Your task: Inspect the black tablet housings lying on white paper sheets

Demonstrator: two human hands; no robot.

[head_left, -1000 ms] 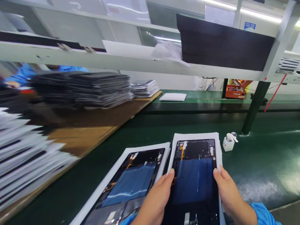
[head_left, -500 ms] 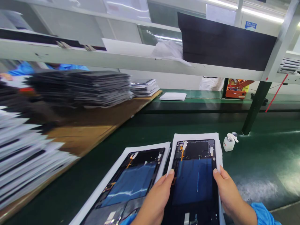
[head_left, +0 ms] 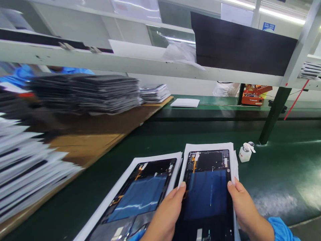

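An opened tablet (head_left: 207, 194) with a blue panel, orange ribbon cables and a black frame lies on white sheets (head_left: 209, 146). My left hand (head_left: 169, 209) grips its left edge, thumb on top, fingers hidden beneath. On its right edge, my right hand (head_left: 242, 199) is closed the same way, thumb on the frame. Just left of it, partly behind my left forearm, a second opened tablet (head_left: 140, 194) rests on its own white sheets. Beyond my right hand stands a small white bottle (head_left: 245, 153) with a metal top.
A brown board (head_left: 87, 142) at left carries stacks of dark panels (head_left: 107, 93) and white sheets (head_left: 32, 167). Above the green bench (head_left: 278, 174) runs a white shelf rail (head_left: 147, 68). A green post (head_left: 272, 120) and a red toolbox (head_left: 252, 99) stand at right. Blue sleeves (head_left: 22, 75) of a person show far left.
Both hands keep their hold on the right tablet, which has shifted very slightly left. The person's blue sleeve at far left has moved.
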